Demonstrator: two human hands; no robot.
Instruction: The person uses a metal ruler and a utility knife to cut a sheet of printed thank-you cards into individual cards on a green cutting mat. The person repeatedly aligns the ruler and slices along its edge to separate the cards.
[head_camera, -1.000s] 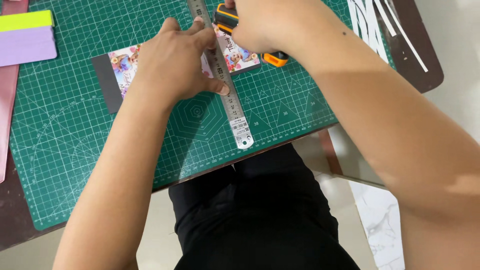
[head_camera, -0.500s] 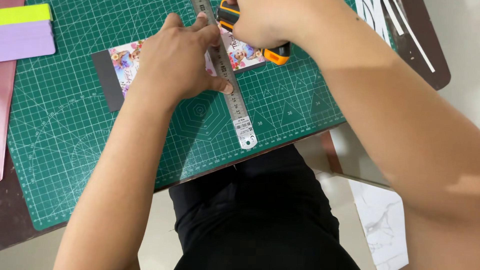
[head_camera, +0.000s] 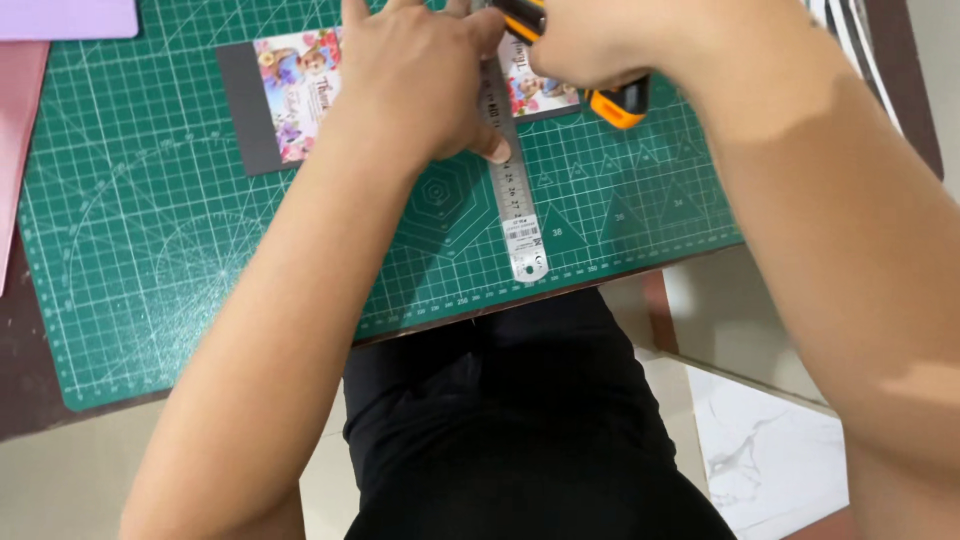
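My left hand (head_camera: 415, 85) presses flat on a steel ruler (head_camera: 515, 200) that lies across a colourful printed card (head_camera: 295, 90) with a dark grey strip at its left end. Part of the card shows right of the ruler too. My right hand (head_camera: 585, 40) grips an orange and black utility knife (head_camera: 615, 100) held against the ruler's right edge at the top of the view. The blade tip is hidden by my hand. Everything rests on a green gridded cutting mat (head_camera: 150, 250).
A purple sheet (head_camera: 70, 15) lies at the top left and a pink sheet (head_camera: 15, 130) at the left edge. White paper strips (head_camera: 850, 30) lie at the top right on the dark table (head_camera: 25, 380). My lap in black clothing fills the bottom.
The view has shifted so the mat, card and ruler sit higher in frame. My right hand with the knife stays by the ruler, drawn slightly along it; the left hand keeps pressing.
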